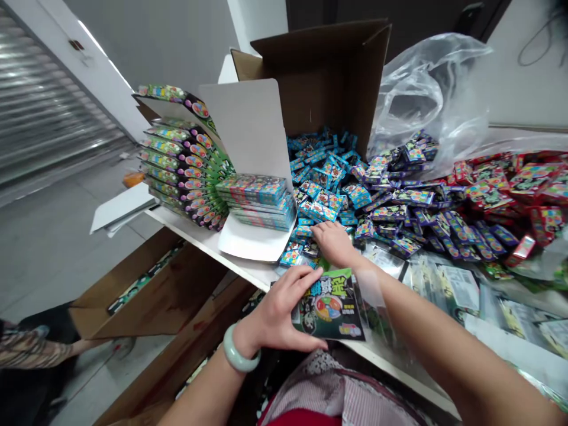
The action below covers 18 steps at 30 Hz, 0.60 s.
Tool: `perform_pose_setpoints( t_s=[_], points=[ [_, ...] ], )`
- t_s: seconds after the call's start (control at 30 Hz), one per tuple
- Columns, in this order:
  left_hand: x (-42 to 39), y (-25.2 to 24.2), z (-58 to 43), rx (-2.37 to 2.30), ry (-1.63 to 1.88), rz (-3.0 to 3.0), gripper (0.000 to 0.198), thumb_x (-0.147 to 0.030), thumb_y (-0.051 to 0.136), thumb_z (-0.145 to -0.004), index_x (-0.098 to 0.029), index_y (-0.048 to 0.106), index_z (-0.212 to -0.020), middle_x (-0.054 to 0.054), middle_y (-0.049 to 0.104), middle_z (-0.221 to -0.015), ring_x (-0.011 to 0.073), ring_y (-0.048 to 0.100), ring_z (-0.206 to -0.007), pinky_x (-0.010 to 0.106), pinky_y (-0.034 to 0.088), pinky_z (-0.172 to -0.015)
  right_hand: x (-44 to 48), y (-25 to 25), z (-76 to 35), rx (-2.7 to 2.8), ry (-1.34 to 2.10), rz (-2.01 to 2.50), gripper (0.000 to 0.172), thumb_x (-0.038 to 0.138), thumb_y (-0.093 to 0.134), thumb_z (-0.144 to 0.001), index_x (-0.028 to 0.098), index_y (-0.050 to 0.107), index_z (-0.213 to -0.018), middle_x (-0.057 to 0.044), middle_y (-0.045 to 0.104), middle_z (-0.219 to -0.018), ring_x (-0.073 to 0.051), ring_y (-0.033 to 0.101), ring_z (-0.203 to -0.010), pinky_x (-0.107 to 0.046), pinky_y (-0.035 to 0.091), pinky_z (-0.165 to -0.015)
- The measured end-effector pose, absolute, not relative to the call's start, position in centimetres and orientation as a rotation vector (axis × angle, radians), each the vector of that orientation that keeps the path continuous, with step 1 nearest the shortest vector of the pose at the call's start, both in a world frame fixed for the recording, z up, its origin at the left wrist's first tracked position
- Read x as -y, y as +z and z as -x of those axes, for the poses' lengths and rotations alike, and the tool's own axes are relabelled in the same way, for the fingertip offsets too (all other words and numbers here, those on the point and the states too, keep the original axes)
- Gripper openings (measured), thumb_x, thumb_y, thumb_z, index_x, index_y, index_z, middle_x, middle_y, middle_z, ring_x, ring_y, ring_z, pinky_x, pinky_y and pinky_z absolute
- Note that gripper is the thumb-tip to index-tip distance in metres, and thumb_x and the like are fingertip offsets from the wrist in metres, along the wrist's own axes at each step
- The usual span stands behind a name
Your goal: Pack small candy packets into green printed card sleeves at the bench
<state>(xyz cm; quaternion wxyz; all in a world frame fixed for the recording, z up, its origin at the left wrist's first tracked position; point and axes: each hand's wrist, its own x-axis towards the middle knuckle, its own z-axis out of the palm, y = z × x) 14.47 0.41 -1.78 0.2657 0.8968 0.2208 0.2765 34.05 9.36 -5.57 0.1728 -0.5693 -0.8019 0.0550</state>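
My left hand (279, 305), with a pale green bangle at the wrist, grips a flat black-and-green printed packet (329, 305) between thumb and fingers. A clear plastic sleeve part extends from the packet's right side, under my right forearm. My right hand (335, 242) reaches forward to the near edge of a pile of small blue printed boxes (326, 207). Its fingers are bent downward and held together among the boxes; their tips are hidden, so what they pinch cannot be seen. Purple small boxes (415, 198) lie just to the right of the blue ones.
An open cardboard box (310, 89) lies tipped behind the blue pile. At left stand stacked display cartons (190, 160) and an open white carton (248, 118) with packets. Red boxes (506, 183), clear plastic (430, 89) and flat packets (457, 287) lie right. Cardboard boxes (133, 296) sit below.
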Motion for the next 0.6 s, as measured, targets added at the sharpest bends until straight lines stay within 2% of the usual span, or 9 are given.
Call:
perform_pose_setpoints(
  t_s=[0.1, 0.2, 0.27, 0.37, 0.43, 0.5, 0.6],
  points=[
    [-1.1, -2.1, -13.6, -0.637, 0.757, -2.441, 0.104, -0.059, 0.076, -0.066, -0.024, 0.025, -0.149, 0.015, 0.043, -0.134, 0.0338, 0.047, -0.122, 0.051, 0.041, -0.105, -7.5, -5.8, -37.0, 2.207, 0.207, 1.696, 0.025, 0.024, 0.046, -0.095, 0.013, 0.063, -0.11, -0.014, 0.069, -0.104, -0.024, 0.063, -0.097, -0.032, 0.046, -0.081],
    [-2.0, -2.2, -13.2, -0.727, 0.745, -2.457, 0.1, -0.054, 0.077, -0.068, -0.025, 0.025, -0.149, 0.014, 0.041, -0.136, 0.0332, 0.044, -0.125, 0.051, 0.04, -0.107, -4.2, -5.6, -41.1, 2.0, 0.386, 1.764, 0.028, 0.033, 0.04, -0.098, 0.016, 0.061, -0.104, -0.006, 0.07, -0.088, -0.017, 0.064, -0.075, -0.026, 0.048, -0.066],
    [-2.5, -2.3, -13.4, -0.8, 0.724, -2.468, 0.097, -0.049, 0.077, -0.07, -0.025, 0.026, -0.148, 0.014, 0.04, -0.136, 0.0329, 0.043, -0.126, 0.051, 0.039, -0.108, -1.4, -5.3, -43.6, 1.872, 0.381, 1.812, 0.023, 0.033, 0.048, -0.094, 0.016, 0.061, -0.102, -0.005, 0.068, -0.085, -0.017, 0.063, -0.07, -0.026, 0.048, -0.062],
    [-3.1, -2.6, -14.5, -0.851, 0.707, -2.494, 0.093, -0.047, 0.076, -0.072, -0.025, 0.027, -0.148, 0.013, 0.041, -0.133, 0.0326, 0.044, -0.125, 0.051, 0.039, -0.108, 2.5, -5.0, -46.1, 1.988, 0.058, 1.929, 0.022, 0.021, 0.059, -0.086, 0.014, 0.063, -0.106, -0.012, 0.066, -0.099, -0.025, 0.063, -0.086, -0.033, 0.049, -0.072],
    [-3.3, -2.9, -15.4, -0.843, 0.685, -2.528, 0.092, -0.046, 0.076, -0.072, -0.025, 0.027, -0.148, 0.013, 0.042, -0.131, 0.0322, 0.045, -0.124, 0.05, 0.04, -0.107, 4.4, -5.1, -46.9, 2.172, -0.057, 1.976, 0.026, 0.02, 0.061, -0.084, 0.013, 0.064, -0.109, -0.015, 0.064, -0.104, -0.029, 0.061, -0.094, -0.039, 0.049, -0.078],
    [-3.4, -3.3, -16.3, -0.822, 0.641, -2.569, 0.092, -0.045, 0.075, -0.073, -0.025, 0.027, -0.148, 0.013, 0.043, -0.131, 0.0322, 0.045, -0.123, 0.05, 0.04, -0.107, 5.6, -5.3, -47.2, 2.289, 0.03, 1.965, 0.036, 0.03, 0.066, -0.083, 0.012, 0.063, -0.115, -0.016, 0.064, -0.108, -0.03, 0.06, -0.097, -0.041, 0.049, -0.082],
    [-3.5, -3.7, -17.2, -0.817, 0.571, -2.612, 0.091, -0.045, 0.075, -0.073, -0.025, 0.027, -0.148, 0.013, 0.043, -0.132, 0.0327, 0.045, -0.124, 0.05, 0.04, -0.106, 6.0, -5.5, -47.9, 2.23, 0.188, 1.92, 0.061, 0.046, 0.07, -0.079, 0.011, 0.056, -0.127, -0.017, 0.061, -0.119, -0.031, 0.057, -0.108, -0.041, 0.048, -0.092]
  ],
)
